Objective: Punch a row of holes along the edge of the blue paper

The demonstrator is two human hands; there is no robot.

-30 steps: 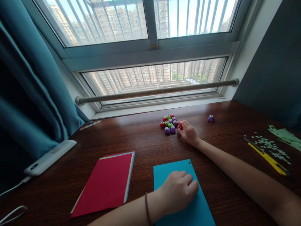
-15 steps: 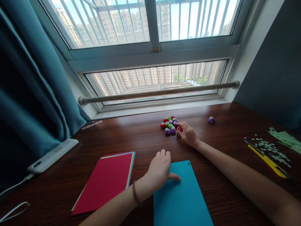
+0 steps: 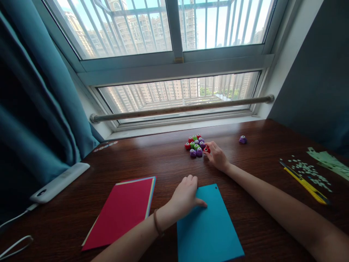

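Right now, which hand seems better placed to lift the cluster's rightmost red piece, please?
Likely the right hand: it grasps the red piece, while the left hand is farther, at the blue sheet.

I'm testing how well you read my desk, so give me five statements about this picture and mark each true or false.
1. The right hand holds a red figure. True.
2. The left hand grips the yellow cutter. False: it is over the blue sheet, thumb outstretched.
3. The red paper lies left of the blue sheet. True.
4. All the purple figures are clustered together. False: one purple figure sits apart, to the right.
5. A white cable runs to the white device. True.
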